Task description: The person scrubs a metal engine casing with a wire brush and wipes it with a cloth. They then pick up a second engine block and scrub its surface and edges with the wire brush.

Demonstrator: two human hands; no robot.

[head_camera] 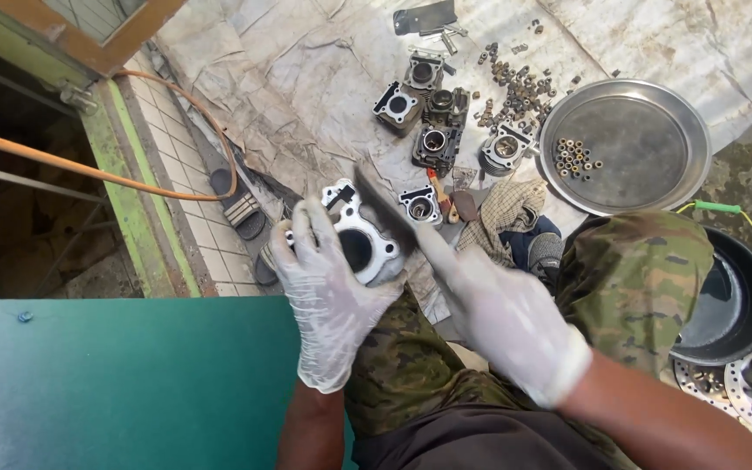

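Note:
My left hand (pixel 328 292), in a white glove, grips a grey metal engine cylinder block (pixel 360 237) with a round bore, held over my camouflage-trousered knee (pixel 411 357). My right hand (pixel 502 318), also gloved, is closed on a long flat dark blade-like tool (pixel 386 209), blurred by motion, whose far end lies across the top of the cylinder block. On the pale cloth (pixel 298 78) beyond lie several more cylinder blocks (pixel 435 130) and a scatter of small nuts (pixel 520 87).
A round metal tray (pixel 646 187) holding small nuts sits at right. A black basin (pixel 741 305) and brake discs (pixel 746 396) are at far right. A checked rag (pixel 506 213), sandals (pixel 241 204), an orange hose (pixel 89 165) and a green panel (pixel 115 383) surround me.

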